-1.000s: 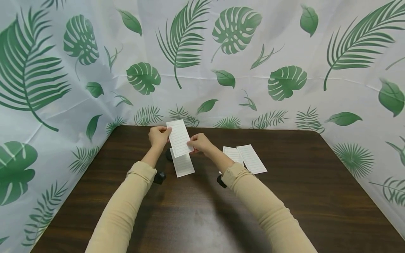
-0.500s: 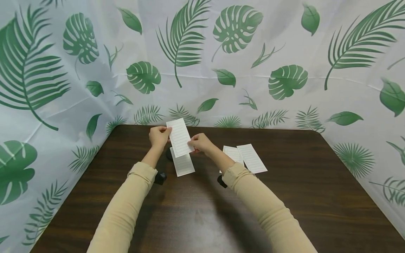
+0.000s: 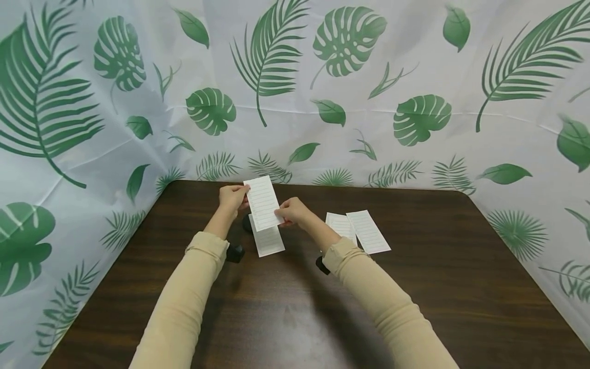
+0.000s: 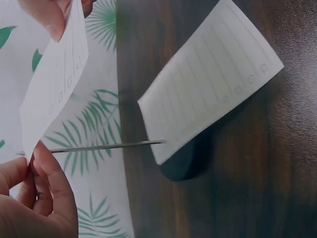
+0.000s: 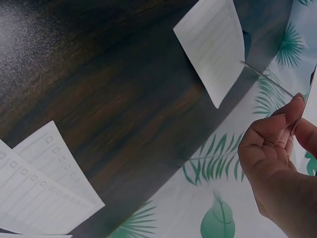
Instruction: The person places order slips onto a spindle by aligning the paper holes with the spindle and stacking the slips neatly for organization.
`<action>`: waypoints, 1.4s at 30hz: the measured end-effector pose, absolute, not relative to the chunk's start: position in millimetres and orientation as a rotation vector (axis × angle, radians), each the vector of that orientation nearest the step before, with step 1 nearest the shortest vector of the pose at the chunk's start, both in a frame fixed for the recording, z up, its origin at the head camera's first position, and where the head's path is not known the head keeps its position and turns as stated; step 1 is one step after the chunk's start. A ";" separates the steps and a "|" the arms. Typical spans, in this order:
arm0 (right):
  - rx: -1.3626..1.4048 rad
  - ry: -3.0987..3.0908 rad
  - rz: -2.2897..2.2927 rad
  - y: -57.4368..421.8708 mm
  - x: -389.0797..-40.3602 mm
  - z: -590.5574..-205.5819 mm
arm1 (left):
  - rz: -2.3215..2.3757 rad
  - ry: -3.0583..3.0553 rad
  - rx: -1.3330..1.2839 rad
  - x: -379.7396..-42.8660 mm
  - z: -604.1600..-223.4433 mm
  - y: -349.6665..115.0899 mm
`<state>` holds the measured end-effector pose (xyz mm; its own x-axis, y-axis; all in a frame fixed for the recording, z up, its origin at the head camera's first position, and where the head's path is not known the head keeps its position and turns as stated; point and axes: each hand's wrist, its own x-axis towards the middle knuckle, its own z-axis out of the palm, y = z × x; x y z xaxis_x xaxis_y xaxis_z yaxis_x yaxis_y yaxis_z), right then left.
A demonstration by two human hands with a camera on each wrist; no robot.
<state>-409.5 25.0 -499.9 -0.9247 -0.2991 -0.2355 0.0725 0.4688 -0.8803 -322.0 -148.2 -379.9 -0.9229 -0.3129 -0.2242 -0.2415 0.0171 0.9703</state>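
Both hands hold a white lined checklist sheet (image 3: 262, 202) above the back of the table. My left hand (image 3: 232, 197) pinches its upper left edge, and my right hand (image 3: 292, 211) pinches its lower right side. A thin metal spike (image 4: 104, 148) rises from a round black base (image 4: 181, 166) to the held sheet, beside the left fingertips. Its tip shows just past the sheet's edge in the left wrist view; whether it pierces this sheet I cannot tell. Lower on the spike, a second lined sheet (image 4: 213, 82) is pierced near one end and sits tilted over the base.
Two more lined sheets lie to the right, one upright-angled sheet (image 3: 369, 231) beside another (image 3: 341, 225) partly hidden by the right forearm. The dark wooden table (image 3: 286, 318) ends at a leaf-patterned white curtain (image 3: 359, 123). Black wrist cameras (image 3: 235, 253) hang under the sleeves.
The held sheet and both hands have dropped very slightly toward the table. Both grips stay the same, and the other sheets have not moved.
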 end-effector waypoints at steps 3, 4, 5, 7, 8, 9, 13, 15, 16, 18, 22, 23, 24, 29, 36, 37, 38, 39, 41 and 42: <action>-0.174 2.359 -1.416 25.1 -429.1 -527.8 | -2.098 -2.235 0.603 -322.1 -383.0 -148.5; -0.161 2.355 -1.407 24.9 -431.3 -532.6 | -2.100 -2.244 0.606 -322.1 -384.3 -148.6; -0.170 2.326 -1.437 27.1 -438.9 -544.3 | -2.102 -2.250 0.609 -322.0 -385.7 -148.5; -0.152 2.315 -1.436 27.3 -439.7 -550.2 | -2.110 -2.252 0.606 -322.0 -388.5 -148.1; -0.143 2.312 -1.442 27.5 -438.7 -551.9 | -2.113 -2.247 0.605 -322.0 -389.9 -147.7; -0.136 2.316 -1.444 27.5 -436.6 -551.9 | -2.120 -2.234 0.605 -322.2 -391.4 -147.5; -0.127 2.351 -1.414 26.0 -415.6 -534.0 | -2.125 -2.176 0.646 -322.8 -398.5 -148.8; -0.103 2.364 -1.371 25.4 -398.6 -514.6 | -2.125 -2.142 0.673 -323.8 -402.4 -150.4; -0.115 2.353 -1.374 26.4 -392.8 -508.3 | -2.119 -2.135 0.682 -324.3 -404.2 -151.3; -0.105 2.331 -1.355 29.4 -383.1 -496.9 | -2.092 -2.140 0.692 -325.9 -407.7 -152.5; -0.101 2.347 -1.282 31.3 -377.4 -495.8 | -2.023 -2.192 0.720 -327.8 -413.4 -152.7; -0.086 2.361 -1.252 30.6 -380.4 -502.5 | -2.003 -2.209 0.732 -328.0 -414.7 -152.2; -0.100 2.360 -1.255 30.6 -386.8 -514.2 | -1.989 -2.221 0.745 -327.8 -416.2 -151.9; -0.137 2.362 -1.262 32.0 -407.7 -565.0 | -1.907 -2.306 0.757 -324.8 -425.8 -151.1; -0.171 2.300 -1.204 35.3 -380.1 -552.4 | -1.829 -2.395 0.743 -318.4 -441.0 -150.5; -0.173 2.293 -1.187 35.3 -372.4 -542.8 | -1.812 -2.409 0.752 -317.8 -442.0 -150.1; -0.179 2.291 -1.168 35.2 -363.4 -530.8 | -1.790 -2.422 0.761 -317.4 -442.3 -149.4; -0.179 2.298 -1.145 34.5 -355.2 -518.5 | -1.771 -2.432 0.768 -317.1 -442.4 -148.6; -0.204 2.303 -1.134 35.1 -345.4 -505.0 | -1.735 -2.451 0.769 -317.0 -442.2 -147.0; -0.196 2.318 -1.116 34.4 -340.4 -496.9 | -1.720 -2.459 0.766 -317.3 -442.1 -146.2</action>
<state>-340.4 34.4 -496.9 -0.8357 -0.3565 -0.4177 0.1040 0.6441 -0.7578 -317.3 -146.2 -442.1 -0.8767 -0.4172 -0.2397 -0.3683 0.2613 0.8923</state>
